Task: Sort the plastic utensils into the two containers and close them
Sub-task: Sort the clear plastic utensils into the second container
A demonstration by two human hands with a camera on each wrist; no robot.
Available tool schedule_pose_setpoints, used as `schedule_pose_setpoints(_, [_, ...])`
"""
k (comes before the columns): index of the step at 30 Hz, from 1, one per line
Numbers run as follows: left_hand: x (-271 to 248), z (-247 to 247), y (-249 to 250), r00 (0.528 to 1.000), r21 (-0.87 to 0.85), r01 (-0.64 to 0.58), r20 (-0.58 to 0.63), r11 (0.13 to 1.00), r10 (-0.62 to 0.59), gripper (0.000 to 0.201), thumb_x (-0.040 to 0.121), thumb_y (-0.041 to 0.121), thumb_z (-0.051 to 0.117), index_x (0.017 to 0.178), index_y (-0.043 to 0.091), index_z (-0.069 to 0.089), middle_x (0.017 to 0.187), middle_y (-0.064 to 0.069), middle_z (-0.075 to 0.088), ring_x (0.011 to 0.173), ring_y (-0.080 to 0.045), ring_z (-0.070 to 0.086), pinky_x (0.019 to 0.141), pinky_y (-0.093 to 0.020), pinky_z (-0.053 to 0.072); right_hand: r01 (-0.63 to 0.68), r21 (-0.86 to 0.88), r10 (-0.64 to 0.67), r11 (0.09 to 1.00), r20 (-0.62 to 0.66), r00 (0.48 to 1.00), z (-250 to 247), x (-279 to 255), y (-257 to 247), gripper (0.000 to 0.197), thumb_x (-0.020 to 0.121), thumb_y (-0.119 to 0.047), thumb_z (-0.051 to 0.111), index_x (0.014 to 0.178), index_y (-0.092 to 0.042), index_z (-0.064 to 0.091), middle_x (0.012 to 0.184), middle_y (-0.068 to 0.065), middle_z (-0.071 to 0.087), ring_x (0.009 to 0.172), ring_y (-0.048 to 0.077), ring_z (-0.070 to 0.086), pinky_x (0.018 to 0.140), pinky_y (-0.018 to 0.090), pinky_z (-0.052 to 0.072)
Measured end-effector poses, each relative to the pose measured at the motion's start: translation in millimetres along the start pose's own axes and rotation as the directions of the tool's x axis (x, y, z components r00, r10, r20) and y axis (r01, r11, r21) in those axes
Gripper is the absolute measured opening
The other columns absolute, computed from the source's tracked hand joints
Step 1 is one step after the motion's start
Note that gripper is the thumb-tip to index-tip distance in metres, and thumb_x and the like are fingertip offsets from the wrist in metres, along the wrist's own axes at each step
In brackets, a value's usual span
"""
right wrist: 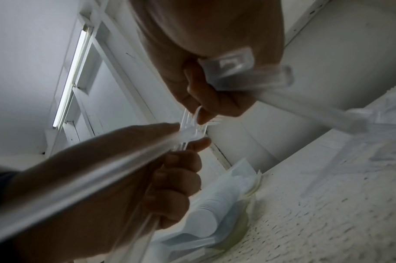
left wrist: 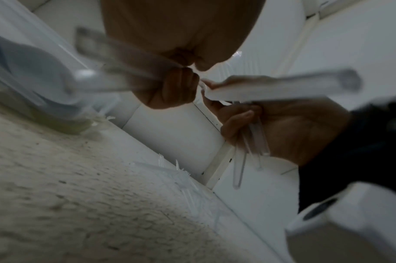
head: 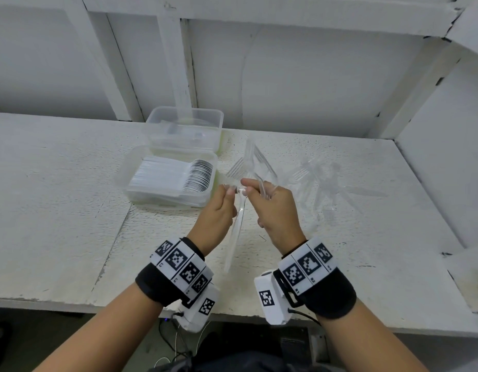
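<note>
Both hands hover together over the white table (head: 58, 210). My left hand (head: 228, 190) grips a bundle of clear plastic forks (head: 236, 226), handles pointing down toward me. My right hand (head: 248, 187) grips more clear forks (head: 255, 159), tines fanning upward. The fingertips of both hands meet around one fork between them (right wrist: 190, 124). A near clear container (head: 165, 201) holds a stacked row of white spoons (head: 197, 175). Behind it stands a second clear container (head: 219, 122) with a few clear utensils inside. Both are lidless. Loose clear forks (head: 321, 181) lie to the right.
A white wall with beams rises right behind the containers. A raised white ledge (head: 447, 157) borders the table on the right. The table's front edge (head: 71, 304) runs below my wrists. Cables hang under the table (head: 168, 336).
</note>
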State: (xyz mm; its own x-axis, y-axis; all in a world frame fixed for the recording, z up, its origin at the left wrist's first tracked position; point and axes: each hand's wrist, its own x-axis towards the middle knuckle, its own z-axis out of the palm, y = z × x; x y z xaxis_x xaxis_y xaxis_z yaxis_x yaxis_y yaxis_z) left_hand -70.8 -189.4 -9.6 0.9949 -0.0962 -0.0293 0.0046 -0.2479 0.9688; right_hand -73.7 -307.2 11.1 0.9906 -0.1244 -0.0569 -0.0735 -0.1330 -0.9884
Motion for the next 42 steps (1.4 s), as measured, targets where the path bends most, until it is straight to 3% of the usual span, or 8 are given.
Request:
schedule_pose_setpoints(8, [-2, 1, 5, 0.982, -0.199, 0.187, 0.023, 0.962, -0.187, 0.026, 0.1, 0.028, 0.038, 0.084, 0.015, 0.054, 0.06, 0.002, 0.043, 0.048, -0.008, 0.042, 0.046, -0.022, 0.035, 0.174, -0.185, -0.191, 0.967, -0.077, 0.979, -4, 2, -3, 0.024, 0.088, -0.021, 0.062, 0.107, -0.03, 0.05, 0.078, -0.01, 0.059, 0.061, -0.001, 0.053, 0.057, 0.005, 0.041])
schedule_pose_setpoints(13, [-2, 4, 6, 0.976, -0.253, 0.216, 0.052, 0.943, -0.209, 0.023, 0.101, 0.023, 0.033, 0.092, 0.016, 0.053, 0.074, -0.004, 0.056, 0.068, -0.015, 0.057, 0.062, -0.028, 0.048, 0.164, -0.179, -0.185, 0.97, -0.104, 0.977, 1, 4, -2, 0.027, 0.085, -0.019, 0.065, 0.107, -0.017, 0.049, 0.076, -0.015, 0.057, 0.069, 0.01, 0.063, 0.067, 0.026, 0.054])
schedule_pose_setpoints(19, [-4, 7, 7, 0.987, -0.12, 0.151, 0.078, 0.981, -0.142, 0.033, 0.101, 0.029, 0.034, 0.111, 0.003, 0.052, 0.095, -0.005, 0.064, 0.082, -0.012, 0.064, 0.084, -0.04, 0.052, 0.145, -0.17, -0.168, 0.975, -0.131, 0.977, 8, 5, 4, 0.01, 0.087, -0.017, 0.064, 0.09, -0.015, 0.055, 0.079, -0.002, 0.064, 0.057, 0.001, 0.06, 0.055, 0.013, 0.051])
schedule_pose_setpoints(23, [-7, 9, 10, 0.973, -0.19, 0.207, 0.143, 0.96, -0.182, 0.035, 0.101, 0.032, 0.033, 0.101, 0.002, 0.05, 0.064, 0.0, 0.06, 0.05, -0.01, 0.06, 0.062, -0.036, 0.054, 0.21, -0.315, -0.256, 0.926, -0.111, 0.96, 11, 0, 2, 0.009, 0.09, -0.022, 0.06, 0.093, -0.014, 0.058, 0.08, -0.007, 0.061, 0.073, 0.008, 0.06, 0.068, 0.018, 0.049])
schedule_pose_setpoints(26, [-6, 6, 10, 0.975, -0.113, 0.195, 0.131, 0.974, -0.18, 0.034, 0.101, 0.035, 0.03, 0.084, 0.009, 0.043, 0.056, 0.0, 0.048, 0.039, -0.007, 0.043, 0.042, -0.021, 0.038, 0.241, -0.396, -0.27, 0.886, -0.019, 0.963, 9, -2, -1, 0.019, 0.095, -0.027, 0.049, 0.105, -0.014, 0.06, 0.083, -0.004, 0.064, 0.076, 0.013, 0.06, 0.068, 0.023, 0.045])
schedule_pose_setpoints(33, [0, -2, 5, 0.958, -0.066, 0.257, 0.148, 0.964, -0.245, 0.032, 0.098, 0.043, 0.035, 0.097, 0.013, 0.048, 0.062, 0.004, 0.038, 0.049, -0.008, 0.035, 0.046, -0.02, 0.03, 0.102, -0.247, -0.079, 0.964, 0.101, 0.992, 1, 3, -4, 0.021, 0.093, -0.03, 0.053, 0.11, -0.02, 0.059, 0.088, -0.017, 0.058, 0.076, 0.001, 0.059, 0.051, 0.024, 0.048])
schedule_pose_setpoints(38, [1, -3, 1, 0.948, -0.173, 0.299, 0.162, 0.938, -0.273, 0.023, 0.101, 0.028, 0.036, 0.087, 0.014, 0.049, 0.062, 0.002, 0.043, 0.05, -0.01, 0.041, 0.049, -0.023, 0.036, -0.047, -0.032, 0.05, 0.998, 0.09, 0.995, -8, 8, -4, 0.015, 0.095, -0.035, 0.045, 0.097, -0.02, 0.042, 0.084, 0.002, 0.056, 0.037, 0.0, 0.04, 0.036, 0.014, 0.028])
schedule_pose_setpoints(42, [3, -4, 1, 0.949, -0.278, 0.311, 0.151, 0.909, -0.278, 0.019, 0.1, 0.025, 0.038, 0.091, 0.016, 0.051, 0.063, 0.003, 0.047, 0.052, -0.01, 0.044, 0.051, -0.021, 0.035, -0.094, 0.001, 0.094, 0.996, 0.073, 0.993, -8, 7, 1, 0.015, 0.097, -0.025, 0.041, 0.084, -0.022, 0.034, 0.075, 0.001, 0.043, 0.043, 0.006, 0.032, 0.038, 0.019, 0.027])
